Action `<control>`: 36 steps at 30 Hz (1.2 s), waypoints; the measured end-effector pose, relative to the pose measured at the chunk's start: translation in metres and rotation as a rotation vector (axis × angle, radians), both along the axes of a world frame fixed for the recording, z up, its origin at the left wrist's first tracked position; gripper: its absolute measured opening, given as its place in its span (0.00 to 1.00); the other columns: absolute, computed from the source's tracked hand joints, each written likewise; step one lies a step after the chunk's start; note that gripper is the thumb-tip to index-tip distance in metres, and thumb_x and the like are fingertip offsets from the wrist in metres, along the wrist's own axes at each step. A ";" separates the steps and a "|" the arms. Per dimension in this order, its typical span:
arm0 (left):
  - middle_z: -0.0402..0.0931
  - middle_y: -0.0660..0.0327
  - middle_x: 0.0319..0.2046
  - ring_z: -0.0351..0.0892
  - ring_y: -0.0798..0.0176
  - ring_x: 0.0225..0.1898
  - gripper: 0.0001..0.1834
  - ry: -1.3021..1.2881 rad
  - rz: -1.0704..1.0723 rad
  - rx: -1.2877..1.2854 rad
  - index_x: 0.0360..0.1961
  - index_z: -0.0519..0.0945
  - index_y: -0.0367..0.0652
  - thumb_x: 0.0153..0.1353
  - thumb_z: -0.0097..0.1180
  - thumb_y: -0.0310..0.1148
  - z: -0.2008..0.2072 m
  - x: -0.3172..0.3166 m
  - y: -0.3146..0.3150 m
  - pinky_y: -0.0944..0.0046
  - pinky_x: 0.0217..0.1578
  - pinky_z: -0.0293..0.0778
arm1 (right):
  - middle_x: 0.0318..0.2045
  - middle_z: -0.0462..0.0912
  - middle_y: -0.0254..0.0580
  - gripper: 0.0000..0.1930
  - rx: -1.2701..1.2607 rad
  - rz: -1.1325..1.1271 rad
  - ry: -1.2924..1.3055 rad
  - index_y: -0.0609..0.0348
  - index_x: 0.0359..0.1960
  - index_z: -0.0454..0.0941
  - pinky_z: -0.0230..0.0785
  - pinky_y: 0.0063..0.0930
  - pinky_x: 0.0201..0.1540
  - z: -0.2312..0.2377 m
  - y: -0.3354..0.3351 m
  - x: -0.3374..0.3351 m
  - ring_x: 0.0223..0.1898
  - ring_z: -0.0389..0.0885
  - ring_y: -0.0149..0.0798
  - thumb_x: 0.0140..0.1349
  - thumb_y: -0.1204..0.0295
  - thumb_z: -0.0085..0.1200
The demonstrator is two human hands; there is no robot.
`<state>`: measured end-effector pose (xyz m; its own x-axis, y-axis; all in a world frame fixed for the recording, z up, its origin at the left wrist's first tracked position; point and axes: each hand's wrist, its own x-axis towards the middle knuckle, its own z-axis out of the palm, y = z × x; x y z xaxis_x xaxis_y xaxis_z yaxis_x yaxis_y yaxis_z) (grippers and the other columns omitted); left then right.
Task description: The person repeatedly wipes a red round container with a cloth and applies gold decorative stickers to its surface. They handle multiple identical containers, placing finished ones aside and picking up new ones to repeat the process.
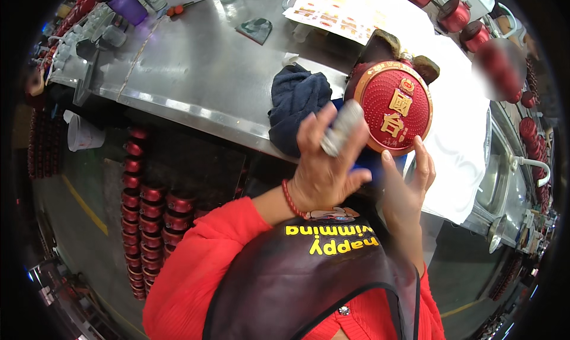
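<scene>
The left hand [323, 171] grips a pale wad [342, 128]; the right hand [405, 188], fingers extended and unclenched, touches the lower edge of the red vessel [379, 96], beside the navy cloth [297, 105]. The vessel is probably rigid, heavy and slick; hold it at opposite sides.

round red container [380, 105]: glossy, rough with small raised dots; gold rim [386, 66]: smooth, shiny. left of container: dark blue cloth [298, 105], matt, wrinkled; farther left, metal counter [190, 61], smooth, reflective. right of container: white sheet [454, 132], matt, paper-like. below container: black apron [267, 280], smooth, softly glossy.
</scene>
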<state>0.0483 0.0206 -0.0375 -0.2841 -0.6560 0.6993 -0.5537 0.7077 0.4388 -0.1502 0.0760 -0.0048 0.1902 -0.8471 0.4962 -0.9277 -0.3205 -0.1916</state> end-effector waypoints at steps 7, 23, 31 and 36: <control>0.66 0.42 0.69 0.53 0.34 0.73 0.46 0.098 0.009 0.203 0.76 0.56 0.30 0.72 0.50 0.57 0.002 0.001 0.000 0.39 0.70 0.45 | 0.71 0.64 0.58 0.31 -0.032 -0.028 -0.116 0.49 0.59 0.83 0.62 0.51 0.69 -0.008 0.002 -0.001 0.68 0.65 0.61 0.54 0.90 0.57; 0.59 0.62 0.76 0.44 0.37 0.78 0.41 -0.399 -0.049 0.097 0.78 0.63 0.62 0.66 0.54 0.61 -0.015 -0.002 0.033 0.28 0.70 0.35 | 0.49 0.83 0.63 0.22 -0.152 0.181 -0.547 0.68 0.60 0.72 0.81 0.43 0.47 -0.020 0.002 -0.025 0.46 0.86 0.57 0.64 0.82 0.60; 0.65 0.61 0.73 0.43 0.36 0.79 0.36 -0.694 -0.170 -0.118 0.74 0.68 0.62 0.70 0.47 0.64 0.018 -0.005 0.010 0.29 0.72 0.26 | 0.40 0.85 0.49 0.17 -0.034 -0.095 -0.777 0.64 0.53 0.77 0.78 0.31 0.42 -0.022 -0.029 -0.049 0.38 0.86 0.41 0.70 0.65 0.63; 0.74 0.71 0.68 0.48 0.46 0.79 0.34 -0.815 -0.253 -0.184 0.72 0.72 0.63 0.68 0.47 0.63 0.050 -0.032 -0.010 0.29 0.72 0.27 | 0.45 0.83 0.41 0.17 -0.041 -0.144 -1.175 0.64 0.55 0.76 0.75 0.25 0.48 -0.036 -0.036 -0.071 0.43 0.81 0.32 0.71 0.68 0.62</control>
